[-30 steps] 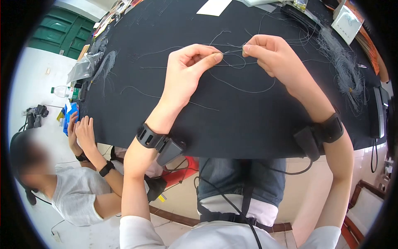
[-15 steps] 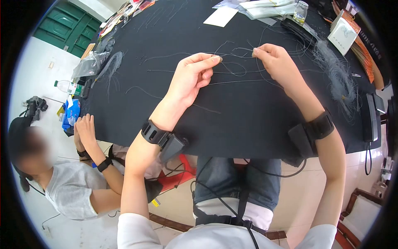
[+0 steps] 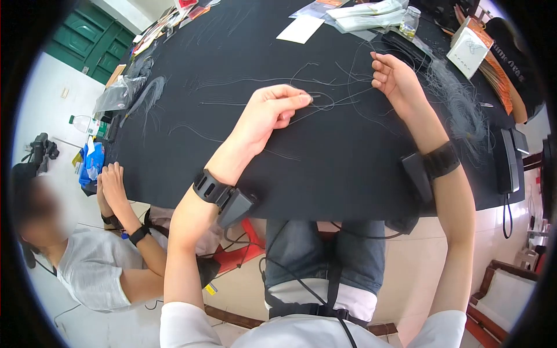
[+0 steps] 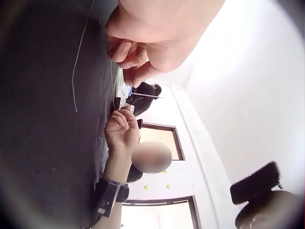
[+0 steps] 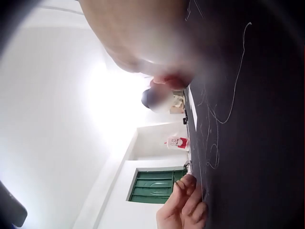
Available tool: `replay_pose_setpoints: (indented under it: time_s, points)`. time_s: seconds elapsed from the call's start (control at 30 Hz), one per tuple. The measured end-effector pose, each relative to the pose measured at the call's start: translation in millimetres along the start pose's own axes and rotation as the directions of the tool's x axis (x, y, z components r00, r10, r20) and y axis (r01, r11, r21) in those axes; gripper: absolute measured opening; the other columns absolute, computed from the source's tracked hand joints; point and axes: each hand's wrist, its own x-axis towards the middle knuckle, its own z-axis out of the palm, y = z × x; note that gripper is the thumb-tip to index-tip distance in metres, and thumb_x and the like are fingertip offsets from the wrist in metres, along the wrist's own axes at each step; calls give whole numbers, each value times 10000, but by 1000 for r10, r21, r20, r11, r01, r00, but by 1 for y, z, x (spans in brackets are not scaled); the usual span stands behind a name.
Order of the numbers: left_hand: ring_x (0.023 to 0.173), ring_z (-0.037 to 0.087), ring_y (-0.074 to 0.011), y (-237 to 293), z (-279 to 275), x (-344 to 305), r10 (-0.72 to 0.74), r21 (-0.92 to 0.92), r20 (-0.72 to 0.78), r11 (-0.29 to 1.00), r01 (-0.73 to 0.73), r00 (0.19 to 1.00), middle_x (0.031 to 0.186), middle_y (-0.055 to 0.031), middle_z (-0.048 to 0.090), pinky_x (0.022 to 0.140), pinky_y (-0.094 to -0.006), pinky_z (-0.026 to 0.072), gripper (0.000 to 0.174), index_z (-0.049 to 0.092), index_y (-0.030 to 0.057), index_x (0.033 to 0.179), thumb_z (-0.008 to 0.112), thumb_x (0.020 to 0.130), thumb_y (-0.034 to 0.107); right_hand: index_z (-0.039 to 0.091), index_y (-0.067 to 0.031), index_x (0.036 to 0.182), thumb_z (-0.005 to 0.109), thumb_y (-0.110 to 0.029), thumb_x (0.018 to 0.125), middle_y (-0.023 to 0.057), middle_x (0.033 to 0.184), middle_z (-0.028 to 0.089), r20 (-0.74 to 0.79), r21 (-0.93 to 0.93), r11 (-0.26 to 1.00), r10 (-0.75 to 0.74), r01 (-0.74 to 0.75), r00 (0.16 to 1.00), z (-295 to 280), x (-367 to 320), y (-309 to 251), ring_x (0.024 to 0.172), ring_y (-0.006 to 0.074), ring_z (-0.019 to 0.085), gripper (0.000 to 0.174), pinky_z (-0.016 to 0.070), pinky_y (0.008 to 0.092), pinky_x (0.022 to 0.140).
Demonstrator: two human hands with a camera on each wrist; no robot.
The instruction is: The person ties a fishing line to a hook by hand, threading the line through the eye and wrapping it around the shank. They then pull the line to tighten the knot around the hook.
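Note:
My left hand (image 3: 268, 115) is raised over the black tabletop, thumb and forefinger pinching a thin grey fishing line (image 3: 348, 97) where a small loop shows. My right hand (image 3: 397, 84) is higher and to the right, its fingers curled, and a straight stretch of the line runs to them from the left hand. In the left wrist view, the right hand (image 4: 123, 129) shows curled fingers beyond the left one. The right wrist view catches the left hand (image 5: 183, 205) low down, thumb against forefinger, with its own right hand blurred. Several loose strands (image 3: 232, 81) lie on the cloth.
A large tangled bundle of line (image 3: 458, 110) lies at the right, beside a black phone-like device (image 3: 507, 162). At the back are a white card (image 3: 300, 29), plastic packets (image 3: 368, 14) and a small jar (image 3: 410, 21). Another person (image 3: 110, 261) sits at the left edge.
My right hand has moved right and away from the left, its fingers more curled. The left hand has lowered slightly, still pinching the line.

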Motion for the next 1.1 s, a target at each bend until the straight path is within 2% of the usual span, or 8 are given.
replay_pose_setpoints:
  time_s: [0.13, 0.33, 0.53, 0.67, 0.87, 1.1]
  points:
    - [533, 368, -3, 2, 4, -1, 1, 19, 38, 1000, -1, 999, 715, 28, 574, 455, -147, 266, 132, 637, 18, 899, 618, 800, 103, 506, 10, 959, 465, -128, 868, 15, 727, 500, -96, 109, 989, -88, 98, 992, -12, 9, -5, 594, 92, 455, 170, 446, 270, 590]
    - [543, 386, -4, 0, 7, -2, -31, 69, 61, 997, 27, 998, 760, 7, 594, 457, -157, 271, 103, 644, 24, 865, 627, 791, 92, 507, -7, 918, 452, -133, 872, 26, 736, 497, -242, 150, 964, -178, 218, 954, -22, 14, -10, 615, 115, 481, 145, 463, 296, 600]
    - [554, 391, -8, 2, 10, -2, -18, 129, 93, 992, 6, 996, 810, -6, 597, 467, -163, 275, 75, 644, 20, 815, 625, 788, 88, 505, 0, 905, 472, -135, 871, 42, 763, 489, -394, 165, 922, -264, 351, 880, -17, 11, -13, 604, 115, 482, 142, 466, 302, 572]
    - [568, 395, -11, 2, 11, -3, -7, 155, 97, 988, -8, 995, 817, 4, 596, 484, -168, 280, 64, 644, 27, 802, 624, 785, 85, 504, -4, 916, 478, -130, 869, 27, 734, 458, -418, 200, 911, -255, 362, 872, -15, 11, -13, 539, 88, 410, 137, 388, 267, 488]
    - [588, 408, -9, 2, 11, -3, 7, 224, 104, 974, -30, 995, 822, 18, 596, 500, -173, 292, 53, 649, 45, 800, 632, 777, 89, 503, 10, 954, 474, -115, 866, -46, 573, 333, -360, 184, 923, -258, 339, 897, -3, 1, -20, 432, 44, 238, 156, 197, 208, 393]
    - [599, 423, -9, 3, 11, -5, 27, 248, 131, 967, -59, 991, 814, 24, 601, 510, -167, 302, 44, 652, 55, 800, 636, 773, 86, 502, 25, 954, 482, -109, 860, -69, 528, 258, -330, 202, 913, -277, 354, 902, 7, -14, -35, 425, 33, 205, 165, 168, 208, 382]
